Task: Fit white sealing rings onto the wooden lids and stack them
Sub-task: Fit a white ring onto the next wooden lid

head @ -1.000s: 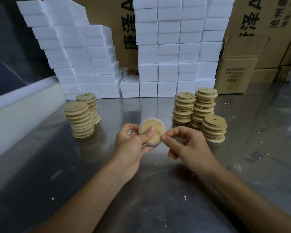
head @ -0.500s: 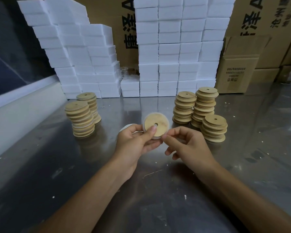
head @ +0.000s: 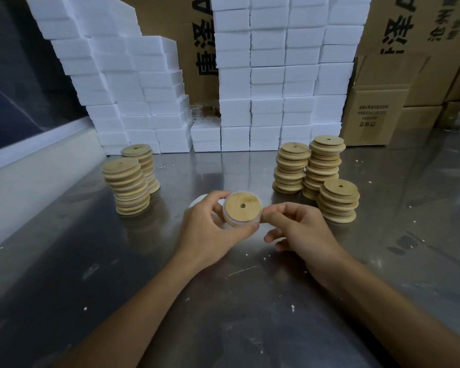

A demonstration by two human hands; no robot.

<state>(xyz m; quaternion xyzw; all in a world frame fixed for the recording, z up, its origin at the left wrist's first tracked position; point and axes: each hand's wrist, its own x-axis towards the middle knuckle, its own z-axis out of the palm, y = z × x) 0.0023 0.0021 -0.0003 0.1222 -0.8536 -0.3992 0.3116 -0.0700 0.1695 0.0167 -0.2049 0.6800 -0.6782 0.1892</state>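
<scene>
A round wooden lid (head: pixel 242 207) with a small centre hole is held just above the table (head: pixel 64 261), slightly above the middle of the frame, its flat face tilted toward the camera. It is gripped by the left hand (head: pixel 210 229), whose thumb is curled under its lower rim while the fingers wrap behind its left edge. A white sealing ring (head: pixel 230 221) is seen as a pale band around the lid's rim, along the lower left side. At the lid's right edge, the rim is pinched by the thumb and forefinger of the right hand (head: pixel 300 232); the remaining fingers are loosely curled below. Behind the left hand, part of a white round object (head: pixel 198 201) is visible on the table; what it is cannot be told.

Left of centre, two stacks of wooden lids (head: pixel 129 185) are placed close together. Right of centre, three more stacks (head: pixel 316 176) are grouped, the nearest one being the shortest. Across the upper part of the frame, white foam blocks (head: pixel 276 75) are piled in walls, with brown cardboard boxes (head: pixel 377 107) behind and at the upper right.
</scene>
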